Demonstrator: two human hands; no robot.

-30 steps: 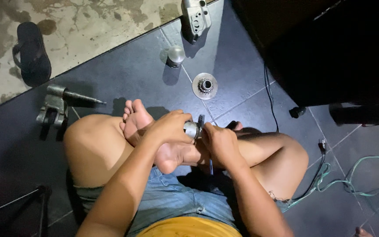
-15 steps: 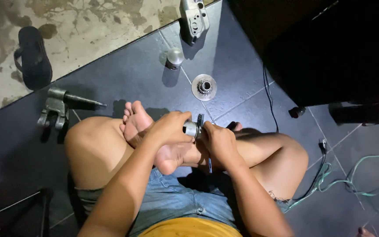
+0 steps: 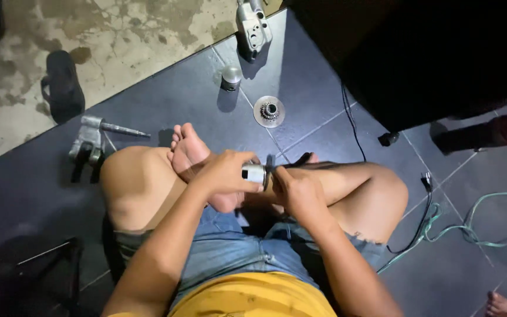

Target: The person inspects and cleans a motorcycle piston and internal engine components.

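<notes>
I sit cross-legged on dark floor tiles. My left hand (image 3: pixel 225 172) grips a small shiny metal cylinder (image 3: pixel 254 174) above my crossed legs. My right hand (image 3: pixel 296 189) is closed around a dark slim tool (image 3: pixel 291 161) whose tip meets the end of the cylinder. Both hands touch each other over my ankle. How the tool engages the cylinder is hidden by my fingers.
A round toothed metal disc (image 3: pixel 269 111) and a small metal cap (image 3: pixel 230 77) lie on the tiles ahead. A grey cast metal part (image 3: pixel 252 23) sits further back, a shafted metal piece (image 3: pixel 92 140) to the left, a black sandal (image 3: pixel 63 85) beyond. Cables (image 3: pixel 435 229) trail at right.
Both hands stay locked on the cylinder and tool with only slight shifts. The view has drifted a little.
</notes>
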